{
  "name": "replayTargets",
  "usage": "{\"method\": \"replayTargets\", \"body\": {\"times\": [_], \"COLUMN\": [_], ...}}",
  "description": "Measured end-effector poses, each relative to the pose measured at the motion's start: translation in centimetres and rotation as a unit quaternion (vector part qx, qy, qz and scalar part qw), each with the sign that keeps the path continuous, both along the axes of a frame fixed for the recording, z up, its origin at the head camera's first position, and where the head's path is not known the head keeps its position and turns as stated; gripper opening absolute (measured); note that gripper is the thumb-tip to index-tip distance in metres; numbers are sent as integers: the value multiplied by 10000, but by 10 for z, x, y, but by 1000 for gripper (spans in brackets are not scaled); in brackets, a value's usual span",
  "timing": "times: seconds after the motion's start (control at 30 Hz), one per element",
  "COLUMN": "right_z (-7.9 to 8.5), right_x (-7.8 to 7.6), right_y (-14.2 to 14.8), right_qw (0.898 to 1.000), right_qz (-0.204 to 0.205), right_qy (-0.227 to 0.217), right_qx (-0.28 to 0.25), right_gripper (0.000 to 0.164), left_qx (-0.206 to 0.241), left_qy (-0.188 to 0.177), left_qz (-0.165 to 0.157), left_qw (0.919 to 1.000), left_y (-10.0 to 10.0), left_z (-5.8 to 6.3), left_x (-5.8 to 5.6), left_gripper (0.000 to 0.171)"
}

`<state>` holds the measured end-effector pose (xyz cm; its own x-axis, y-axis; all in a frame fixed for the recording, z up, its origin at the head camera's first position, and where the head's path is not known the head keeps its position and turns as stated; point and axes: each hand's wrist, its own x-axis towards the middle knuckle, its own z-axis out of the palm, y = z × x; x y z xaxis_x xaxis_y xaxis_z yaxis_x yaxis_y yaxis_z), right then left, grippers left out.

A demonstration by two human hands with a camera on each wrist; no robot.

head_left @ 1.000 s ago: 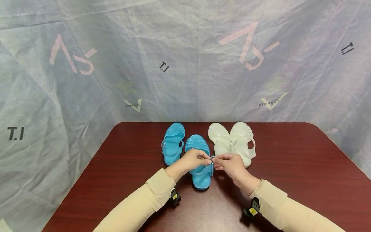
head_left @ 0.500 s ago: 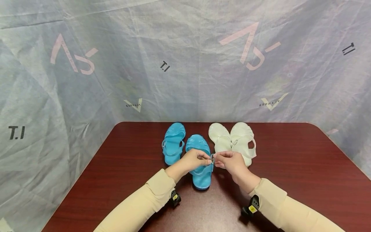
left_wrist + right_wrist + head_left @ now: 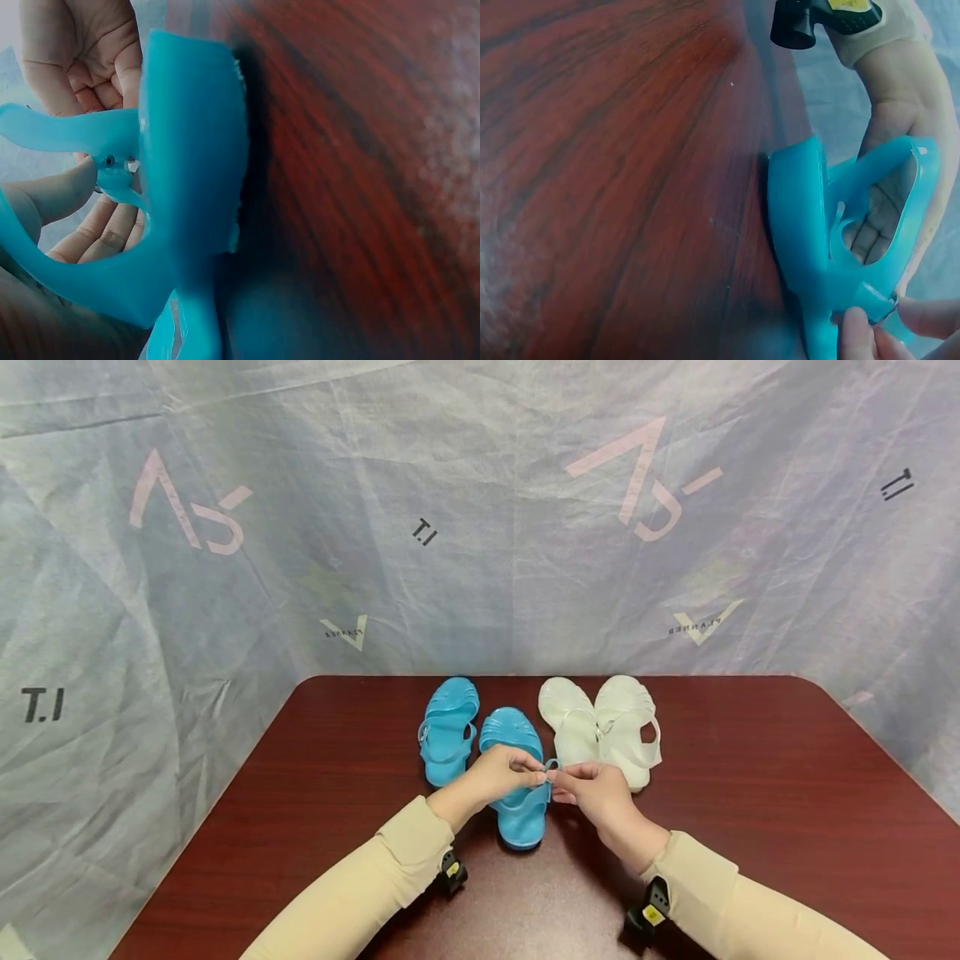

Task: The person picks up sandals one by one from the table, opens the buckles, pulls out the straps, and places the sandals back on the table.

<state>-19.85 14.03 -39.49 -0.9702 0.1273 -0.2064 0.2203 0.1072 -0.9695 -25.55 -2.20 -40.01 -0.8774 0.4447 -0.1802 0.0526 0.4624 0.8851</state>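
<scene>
The nearer blue jelly sandal (image 3: 512,725) lies on the table, its toe away from me. Its ankle strap (image 3: 552,765) forms a small loop at the right side. My left hand (image 3: 501,775) reaches over the sandal and pinches the strap by the buckle between thumb and finger. From the right, my right hand (image 3: 598,792) pinches the same strap, fingertips nearly meeting the left ones. In the left wrist view a small hole or pin shows on the strap beside the left thumb (image 3: 64,196). The right wrist view shows the right fingers (image 3: 856,334) beside the buckle, which is partly hidden.
Another blue sandal (image 3: 448,735) lies behind to the left. Two whitish sandals, one on the left (image 3: 566,703) and one on the right (image 3: 626,697), lie side by side beyond my right hand. A grey printed cloth (image 3: 480,527) hangs around the dark red table (image 3: 750,777).
My right hand rose slightly, then came back down and in toward the left fingertips. The strap loop now stands above the fingers. The left hand and the other sandals stay put.
</scene>
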Motion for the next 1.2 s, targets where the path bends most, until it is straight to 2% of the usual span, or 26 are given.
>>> {"method": "replayTargets", "body": {"times": [0.17, 0.47, 0.67, 0.8, 1.2], "right_z": [1, -1, 2, 6, 12], "right_x": [-2, -6, -14, -16, -19], "right_y": [-3, -4, -2, -1, 0], "right_qw": [9996, 9993, 9991, 9993, 9996], "right_qz": [-106, -132, -49, 65, -115], "right_qy": [61, 116, 365, 295, 183], "right_qx": [271, 320, 226, 216, -160], "right_gripper": [25, 25, 27, 28, 32], "left_qx": [49, -46, -59, -26, 95], "left_qy": [-34, 70, 130, 123, 58], "left_qz": [-38, -80, -120, -100, -115], "left_qw": [10000, 9999, 9998, 9999, 9999], "left_y": [-1, -1, -1, -1, -2], "left_z": [1, 6, 4, 3, -1], "left_x": [0, 1, 0, -1, -3], "left_gripper": [18, 17, 17, 18, 16]}}
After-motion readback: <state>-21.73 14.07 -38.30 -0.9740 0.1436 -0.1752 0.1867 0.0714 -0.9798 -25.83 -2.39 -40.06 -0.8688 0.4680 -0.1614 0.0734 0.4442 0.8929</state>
